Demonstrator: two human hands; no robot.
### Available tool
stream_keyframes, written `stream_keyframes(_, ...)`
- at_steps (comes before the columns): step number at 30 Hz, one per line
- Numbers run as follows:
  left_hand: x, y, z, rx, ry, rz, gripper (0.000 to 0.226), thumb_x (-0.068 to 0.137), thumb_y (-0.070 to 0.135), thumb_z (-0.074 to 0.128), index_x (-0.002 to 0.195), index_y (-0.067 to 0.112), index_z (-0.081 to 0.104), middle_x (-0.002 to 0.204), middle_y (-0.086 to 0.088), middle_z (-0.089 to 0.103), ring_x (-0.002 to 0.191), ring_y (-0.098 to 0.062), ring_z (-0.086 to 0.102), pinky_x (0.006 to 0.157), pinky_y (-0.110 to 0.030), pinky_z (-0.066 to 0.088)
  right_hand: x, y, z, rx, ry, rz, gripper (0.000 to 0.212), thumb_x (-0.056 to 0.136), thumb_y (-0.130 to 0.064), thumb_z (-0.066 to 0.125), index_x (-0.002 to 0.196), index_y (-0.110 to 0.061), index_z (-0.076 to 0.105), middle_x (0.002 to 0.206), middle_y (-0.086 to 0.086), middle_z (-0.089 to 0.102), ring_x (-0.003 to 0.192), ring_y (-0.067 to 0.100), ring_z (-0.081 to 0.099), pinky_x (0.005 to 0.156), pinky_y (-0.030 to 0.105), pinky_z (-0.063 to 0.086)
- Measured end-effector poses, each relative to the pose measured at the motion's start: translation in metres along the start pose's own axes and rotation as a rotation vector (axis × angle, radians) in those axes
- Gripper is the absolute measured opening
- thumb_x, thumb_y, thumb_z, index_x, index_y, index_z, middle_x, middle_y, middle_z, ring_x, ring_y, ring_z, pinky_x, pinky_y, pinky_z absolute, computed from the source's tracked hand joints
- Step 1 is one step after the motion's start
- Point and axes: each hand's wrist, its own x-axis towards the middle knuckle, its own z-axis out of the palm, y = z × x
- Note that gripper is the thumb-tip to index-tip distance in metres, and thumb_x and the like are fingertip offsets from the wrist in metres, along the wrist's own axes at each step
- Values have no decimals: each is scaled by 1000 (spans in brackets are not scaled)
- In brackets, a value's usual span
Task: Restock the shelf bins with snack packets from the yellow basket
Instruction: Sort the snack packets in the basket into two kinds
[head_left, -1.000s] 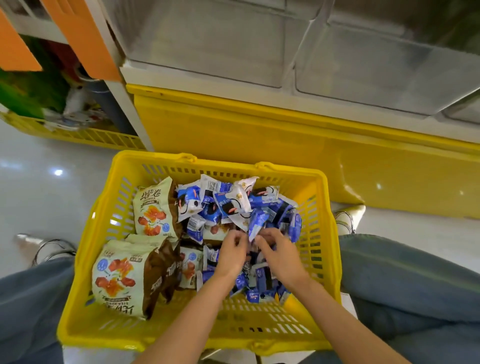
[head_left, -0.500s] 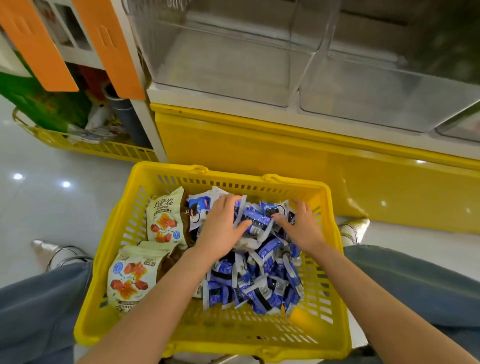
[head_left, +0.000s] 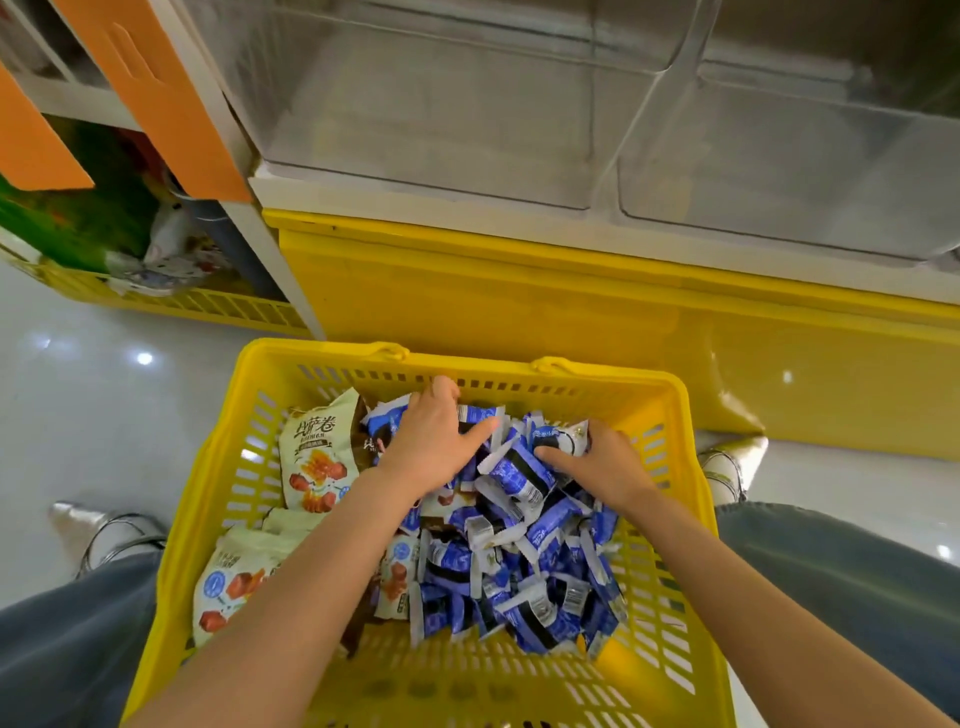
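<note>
- Head camera looks straight down into the yellow basket (head_left: 696, 525), which sits on the pale floor (head_left: 104, 415) between the person's knees in blue jeans (head_left: 857, 597).
- Both bare arms reach in, and both hands are at the far end of the basket, on top of the heap of blue packets (head_left: 524, 577).
- Left hand (head_left: 434, 441) lies palm-down on the heap, thumb stretched out to the right, fingers bent down over the far side. Their tips are hidden, so I cannot tell whether it has a hold on anything.
- Right hand (head_left: 605, 467) is just beside it, thumb pointing left, fingers curled round a few of the blue packets at the top of the pile. That one is a grip.
- Blue packets fill the middle and right of the basket. Cream bags (head_left: 317, 457) with red pictures lie along its left side, partly under the left forearm.
- Straight ahead, above a yellow panel (head_left: 519, 296), stand the clear shelf bins (head_left: 441, 114), two side by side.
- Off to the left, a second basket (head_left: 218, 309) sits on the floor under orange panels (head_left: 156, 93).
</note>
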Motion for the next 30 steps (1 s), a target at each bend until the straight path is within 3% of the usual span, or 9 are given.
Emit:
stream_keyframes(3,-15,9,14,-91,-96,12,49,86,53,52,119,21,34,119,-2,42,108,-13,43,86,-23,34,-13,1,8,41,72,-19,34,77,-51,68,84,-22,52,82,-1,62,73,13,57,53,23,41)
stream_keyframes(6,-38,13,41,-278,-138,-104,72,85,49,58,140,18,23,142,-2,27,127,-16,35,96,-22,28,-28,5,16,35,109,-51,48,82,-49,64,112,-13,57,99,6,65,96,22,58,77,35,51)
stream_keyframes(10,-58,14,66,-487,-140,-324,63,86,36,63,137,15,32,139,-7,30,121,-16,40,91,-20,31,-46,5,25,91,138,-88,45,86,-43,62,120,-14,53,58,-6,46,52,4,39,45,13,38)
stream_keyframes(13,-66,15,68,-613,-117,-364,56,86,31,64,134,17,40,138,-4,37,126,-17,39,98,-24,33,-59,4,25,140,169,-86,46,86,-41,63,122,-15,52,53,-4,43,42,3,32,39,14,32)
stream_keyframes(16,-76,15,59,-661,-134,-286,36,86,28,64,118,27,47,122,9,44,111,0,44,93,-18,38,-79,2,21,205,164,-99,45,86,-43,61,120,-16,51,52,-4,45,41,4,37,40,15,31)
stream_keyframes(20,-100,3,50,-465,-171,-114,35,86,29,64,117,26,47,114,14,46,104,4,43,84,-11,32,-111,5,24,144,91,-121,46,86,-45,60,123,-21,48,71,-1,62,51,1,49,48,15,38)
stream_keyframes(23,-119,-13,49,-313,-267,-26,41,85,30,65,121,23,47,118,10,46,113,-3,43,91,-15,32,-126,15,31,71,-80,-156,43,87,-41,61,122,-23,44,113,-3,60,100,4,59,71,6,39)
stream_keyframes(25,-130,-21,50,-189,-394,7,42,87,30,63,124,23,45,122,7,45,118,-7,44,96,-20,36,-131,22,35,1,-272,-143,42,89,-39,59,124,-23,41,131,-1,53,121,10,49,87,15,41)
stream_keyframes(30,-132,-25,43,253,-415,142,40,92,34,51,130,31,39,131,5,44,120,-18,42,103,-38,35,-123,19,33,-495,-367,-169,44,94,-43,49,132,-22,40,135,2,47,114,20,54,88,33,46)
